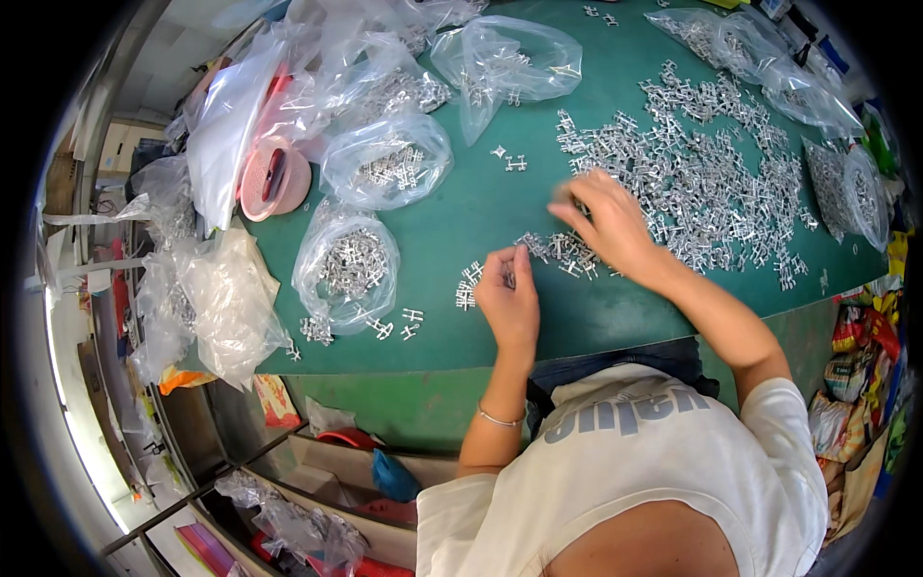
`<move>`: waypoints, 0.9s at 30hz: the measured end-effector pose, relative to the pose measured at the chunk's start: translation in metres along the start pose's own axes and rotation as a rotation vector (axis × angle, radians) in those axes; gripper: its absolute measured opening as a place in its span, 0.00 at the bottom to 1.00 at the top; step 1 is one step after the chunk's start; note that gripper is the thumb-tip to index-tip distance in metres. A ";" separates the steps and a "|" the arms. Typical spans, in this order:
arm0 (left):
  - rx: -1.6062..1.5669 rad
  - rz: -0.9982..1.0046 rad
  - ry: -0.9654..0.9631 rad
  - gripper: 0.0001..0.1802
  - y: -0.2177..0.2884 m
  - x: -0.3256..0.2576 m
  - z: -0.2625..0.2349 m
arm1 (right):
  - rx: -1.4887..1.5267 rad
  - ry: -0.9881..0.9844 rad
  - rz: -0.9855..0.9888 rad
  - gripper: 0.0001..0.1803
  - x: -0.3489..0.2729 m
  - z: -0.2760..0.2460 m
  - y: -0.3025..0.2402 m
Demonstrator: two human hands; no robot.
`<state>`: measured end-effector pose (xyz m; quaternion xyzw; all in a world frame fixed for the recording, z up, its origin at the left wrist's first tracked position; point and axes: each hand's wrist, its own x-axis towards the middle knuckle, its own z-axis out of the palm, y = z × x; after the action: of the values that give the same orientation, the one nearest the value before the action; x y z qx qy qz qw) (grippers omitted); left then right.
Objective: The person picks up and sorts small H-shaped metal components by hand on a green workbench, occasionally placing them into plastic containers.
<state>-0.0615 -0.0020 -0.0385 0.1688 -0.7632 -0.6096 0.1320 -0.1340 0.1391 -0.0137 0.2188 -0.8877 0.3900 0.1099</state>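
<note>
My left hand (510, 300) is near the table's front edge, its fingers curled and the thumb up. A bit of silver shows in its palm, so it seems to hold small metal parts. A small cluster of metal parts (467, 287) lies against its left side. Between my hands sits another cluster of H-shaped metal parts (575, 255). Over the near-left edge of the big pile of metal parts (711, 183) is my right hand (615, 231), bent at the wrist. Motion smears its fingertips, and whatever they hold cannot be made out.
Clear plastic bags of metal parts (358, 258) stand along the left of the green table (423, 332). A pink basket (276, 183) is at the left edge. More filled bags (846, 188) lie on the right. Open drawers (356, 471) sit below, at lower left.
</note>
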 end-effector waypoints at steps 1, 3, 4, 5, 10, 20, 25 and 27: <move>0.045 0.039 -0.025 0.08 0.001 0.007 -0.003 | -0.069 0.026 -0.044 0.08 0.015 0.008 0.007; 0.139 0.121 -0.069 0.09 0.006 0.026 -0.009 | -0.184 0.053 -0.149 0.10 0.038 0.033 0.022; 0.184 0.137 -0.072 0.10 0.009 0.038 -0.012 | -0.239 0.065 -0.204 0.11 0.046 0.044 0.028; 0.228 0.153 -0.078 0.10 0.013 0.053 -0.013 | -0.282 0.025 -0.215 0.10 0.051 0.051 0.036; 0.563 0.211 -0.134 0.10 -0.002 0.099 -0.026 | -0.029 -0.201 -0.069 0.09 0.046 0.046 0.030; -0.700 -0.711 -0.674 0.20 0.022 0.037 -0.004 | 0.269 -0.287 -0.162 0.15 0.003 -0.011 0.007; -1.309 -1.001 -0.492 0.21 -0.003 0.012 0.007 | -0.313 -0.043 -0.077 0.25 0.034 -0.015 0.051; -1.466 -0.882 -0.505 0.20 -0.008 0.001 0.005 | -0.474 -0.173 -0.177 0.28 0.021 -0.012 0.056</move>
<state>-0.0640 -0.0001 -0.0475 0.1809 -0.0536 -0.9589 -0.2118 -0.1787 0.1752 -0.0342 0.2961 -0.9378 0.1402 0.1152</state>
